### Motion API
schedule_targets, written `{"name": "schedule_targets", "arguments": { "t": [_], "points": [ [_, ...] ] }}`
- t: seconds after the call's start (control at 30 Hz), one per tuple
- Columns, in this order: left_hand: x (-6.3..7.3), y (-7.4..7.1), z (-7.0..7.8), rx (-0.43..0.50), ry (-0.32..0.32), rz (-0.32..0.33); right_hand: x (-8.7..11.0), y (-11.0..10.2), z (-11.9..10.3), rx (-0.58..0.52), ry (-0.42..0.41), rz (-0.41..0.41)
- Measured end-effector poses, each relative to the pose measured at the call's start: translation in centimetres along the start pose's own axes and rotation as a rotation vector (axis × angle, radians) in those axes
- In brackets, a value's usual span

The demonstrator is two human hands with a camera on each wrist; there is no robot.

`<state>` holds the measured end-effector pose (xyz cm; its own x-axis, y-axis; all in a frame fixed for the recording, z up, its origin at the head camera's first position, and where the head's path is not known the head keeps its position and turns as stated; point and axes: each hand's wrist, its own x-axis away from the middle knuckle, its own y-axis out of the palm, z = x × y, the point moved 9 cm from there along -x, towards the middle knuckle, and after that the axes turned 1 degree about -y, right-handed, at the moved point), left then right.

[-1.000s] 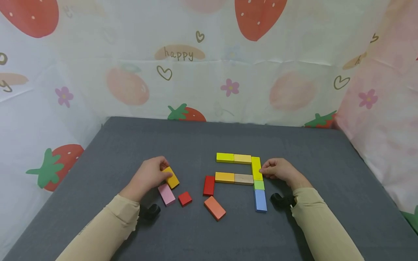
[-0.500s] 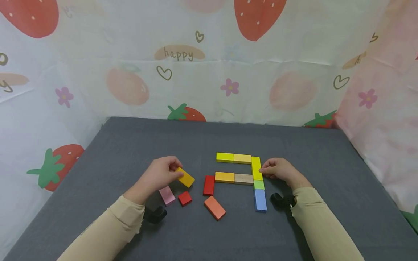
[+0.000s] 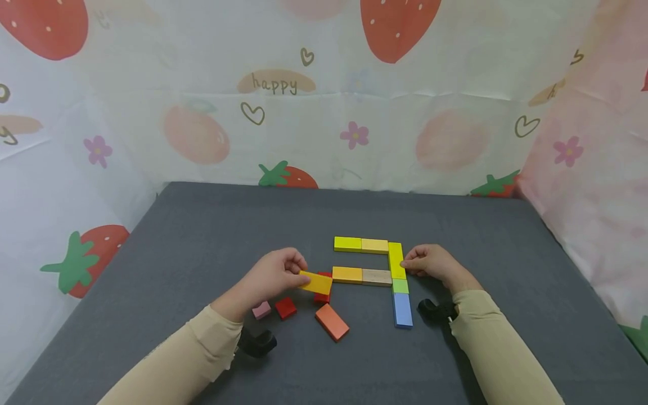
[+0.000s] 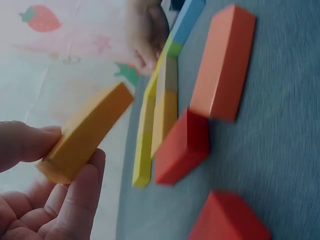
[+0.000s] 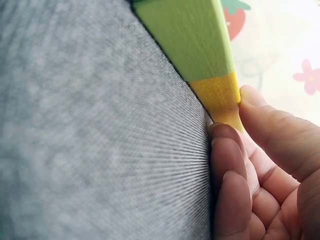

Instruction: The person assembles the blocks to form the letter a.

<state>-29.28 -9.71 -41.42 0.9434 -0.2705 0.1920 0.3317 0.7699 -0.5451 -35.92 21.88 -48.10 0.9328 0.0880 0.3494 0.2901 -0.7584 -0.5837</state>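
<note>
My left hand [image 3: 273, 275] pinches a yellow-orange wooden block [image 3: 317, 283] between thumb and fingers. The left wrist view shows this block [image 4: 85, 132] lifted off the table and tilted. In the head view it partly covers a red block [image 3: 322, 298] lying below. My right hand [image 3: 434, 264] holds the right edge of a long yellow block [image 3: 396, 260], thumb on top and fingers curled beside it. A green block [image 3: 400, 286] and a blue block [image 3: 403, 310] continue that column toward me. Two rows of yellow and wood-coloured blocks [image 3: 377, 277] run left from the column.
An orange-red block [image 3: 332, 322] lies slanted in front of the rows. A small red block [image 3: 286, 307] and a pink block [image 3: 261, 310], partly hidden by the left arm, lie further left. The dark grey tabletop [image 3: 243, 208] ends at a strawberry-print curtain [image 3: 385, 112].
My left hand has carried the yellow-orange block rightward from beside the pink block to over the red block, turning it nearly crosswise. The right hand has stayed in place.
</note>
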Motion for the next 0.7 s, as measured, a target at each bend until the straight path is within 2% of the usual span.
{"name": "schedule_targets", "arguments": {
  "t": [0.27, 0.53, 0.7],
  "points": [
    [0.2, 2.2, 1.0, 0.025, 0.019, -0.092, 0.1, -0.1, -0.1, -0.005, -0.004, 0.000],
    [-0.3, 3.2, 1.7, 0.078, 0.029, -0.107, 0.0, 0.0, -0.2, 0.000, -0.010, 0.000],
    [-0.5, 4.5, 2.7, 0.115, 0.059, -0.158, 0.0, 0.0, -0.2, 0.002, -0.022, -0.002]
  ]
}}
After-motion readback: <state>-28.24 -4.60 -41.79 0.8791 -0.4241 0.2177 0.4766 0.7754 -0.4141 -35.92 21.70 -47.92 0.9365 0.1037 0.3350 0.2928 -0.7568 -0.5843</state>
